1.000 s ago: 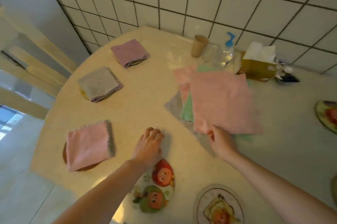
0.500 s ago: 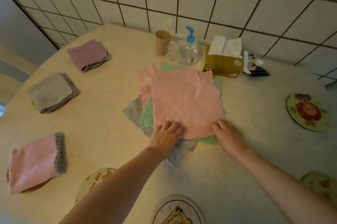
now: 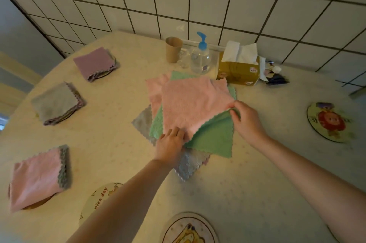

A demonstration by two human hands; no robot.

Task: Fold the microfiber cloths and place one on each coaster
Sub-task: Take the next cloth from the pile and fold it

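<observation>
Both my hands on the top pink cloth [image 3: 190,104], mid-table on the pile.

My right hand [image 3: 248,122] pinches its rt corner, lifted off the green cloth [image 3: 213,137] beneath; my left hand [image 3: 171,144] has fingers curled at the near corner, prob. gripping it, but that's blurry. Cloth spreads away from both grips toward the tissue box [image 3: 238,72]. Folded pink cloth [image 3: 37,177], grey [image 3: 56,103] and purple [image 3: 95,63] ones sit on coasters at left; bare coaster [image 3: 327,122] at right.
</observation>
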